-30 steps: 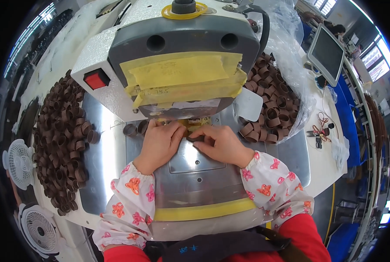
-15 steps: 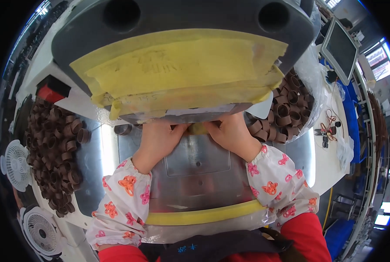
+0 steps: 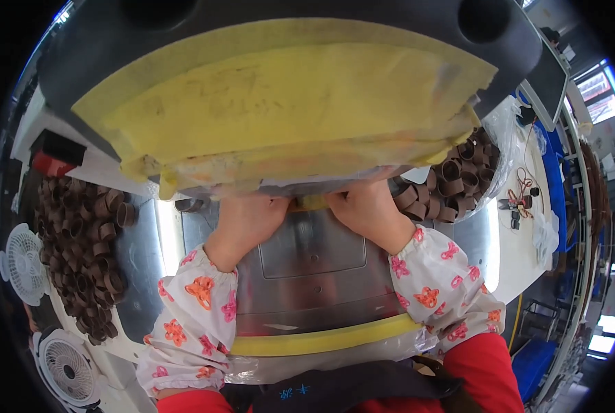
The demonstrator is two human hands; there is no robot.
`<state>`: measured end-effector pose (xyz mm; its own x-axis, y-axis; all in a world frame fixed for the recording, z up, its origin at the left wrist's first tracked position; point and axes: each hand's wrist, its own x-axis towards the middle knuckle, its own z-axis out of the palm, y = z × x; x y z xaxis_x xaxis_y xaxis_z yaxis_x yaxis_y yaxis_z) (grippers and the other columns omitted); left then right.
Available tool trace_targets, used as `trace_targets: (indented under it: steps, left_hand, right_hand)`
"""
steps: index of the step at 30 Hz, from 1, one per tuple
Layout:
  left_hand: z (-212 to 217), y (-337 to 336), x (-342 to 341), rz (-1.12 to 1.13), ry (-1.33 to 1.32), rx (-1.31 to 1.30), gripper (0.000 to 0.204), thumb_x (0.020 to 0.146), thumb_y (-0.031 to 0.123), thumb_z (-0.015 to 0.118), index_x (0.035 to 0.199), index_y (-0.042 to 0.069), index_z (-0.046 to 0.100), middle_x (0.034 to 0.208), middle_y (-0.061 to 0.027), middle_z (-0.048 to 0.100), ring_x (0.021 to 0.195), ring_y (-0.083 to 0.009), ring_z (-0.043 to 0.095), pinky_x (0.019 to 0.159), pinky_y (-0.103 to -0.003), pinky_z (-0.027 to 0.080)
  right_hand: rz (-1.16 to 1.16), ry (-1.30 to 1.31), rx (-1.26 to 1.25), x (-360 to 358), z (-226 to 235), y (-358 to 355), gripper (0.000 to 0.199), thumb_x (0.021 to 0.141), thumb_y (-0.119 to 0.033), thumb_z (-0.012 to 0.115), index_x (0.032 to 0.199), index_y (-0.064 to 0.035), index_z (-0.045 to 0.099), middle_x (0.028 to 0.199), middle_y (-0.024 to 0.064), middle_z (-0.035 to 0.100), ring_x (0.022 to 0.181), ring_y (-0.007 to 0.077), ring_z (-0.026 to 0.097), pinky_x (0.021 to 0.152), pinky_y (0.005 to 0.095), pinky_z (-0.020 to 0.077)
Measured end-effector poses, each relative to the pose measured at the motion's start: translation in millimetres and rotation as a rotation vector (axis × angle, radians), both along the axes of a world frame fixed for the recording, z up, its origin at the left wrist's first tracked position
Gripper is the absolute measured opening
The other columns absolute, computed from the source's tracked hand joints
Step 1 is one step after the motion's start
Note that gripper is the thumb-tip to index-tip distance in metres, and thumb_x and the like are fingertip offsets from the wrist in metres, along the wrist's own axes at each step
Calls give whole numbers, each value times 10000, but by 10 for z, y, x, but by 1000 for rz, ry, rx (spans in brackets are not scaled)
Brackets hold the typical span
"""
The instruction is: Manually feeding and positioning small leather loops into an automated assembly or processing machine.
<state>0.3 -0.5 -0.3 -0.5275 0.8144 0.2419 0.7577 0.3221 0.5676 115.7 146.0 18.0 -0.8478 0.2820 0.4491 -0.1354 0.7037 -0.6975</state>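
Note:
My left hand and my right hand reach under the front edge of a dark grey machine housing. The two hands lie close together, knuckles up, with fingers curled inward and thumbs near each other. Between them a small yellowish-brown patch shows. Most of my fingertips are hidden by the housing, so whatever they pinch cannot be made out. Below the hands is a grey metal work surface with a square plate outline. A single dark ring lies just left of my left hand.
Brown rings are heaped at the left, and more sit in a clear plastic bag at the right. Yellow sheeting covers the housing's front. Yellow tape lines the near edge. A red-and-black box and white fans stand left.
The housing fills more of the view and reaches lower, as my view has moved nearer to it. Both hands stay in nearly the same place beneath its edge.

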Motion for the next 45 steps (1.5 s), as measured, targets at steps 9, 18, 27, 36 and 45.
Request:
trace_targets:
  steps: [9, 18, 27, 36, 45]
  left_hand:
    - [-145, -26, 14, -68, 318, -13, 184, 726, 111, 546, 867, 82, 662, 849, -105, 631, 806, -314, 592, 705, -428, 463]
    - [-96, -20, 9, -85, 345, -42, 161, 722, 106, 541, 837, 80, 651, 812, -89, 626, 783, -305, 587, 668, -433, 447]
    - [14, -32, -6, -36, 71, 30, 179, 734, 132, 562, 875, 71, 654, 850, -123, 637, 782, -330, 592, 668, -405, 468]
    - [-61, -13, 13, -13, 76, 79, 168, 770, 159, 567, 888, 99, 672, 781, -106, 643, 728, -320, 608, 631, -392, 477]
    - [54, 75, -9, 38, -96, -125, 177, 759, 178, 597, 894, 86, 665, 830, -132, 642, 760, -331, 605, 647, -400, 474]
  right_hand:
    - [5, 39, 180, 24, -140, 25, 151, 671, 77, 557, 814, 34, 531, 810, 179, 529, 714, 388, 527, 603, 426, 447]
    - [-101, -105, 237, 25, -20, 18, 114, 623, -4, 593, 721, -13, 537, 754, 94, 547, 685, 303, 538, 574, 404, 420]
    - [-108, -40, 237, -35, -28, -22, 68, 655, -38, 590, 718, -45, 566, 762, 68, 567, 679, 272, 548, 563, 394, 389]
    - [-140, 25, 282, -43, -45, -58, 45, 670, -42, 593, 674, -61, 553, 711, 64, 543, 630, 266, 540, 560, 377, 366]
    - [-101, 66, 196, -75, -102, 58, 42, 665, -54, 613, 651, -57, 574, 716, 73, 557, 653, 277, 546, 562, 387, 366]
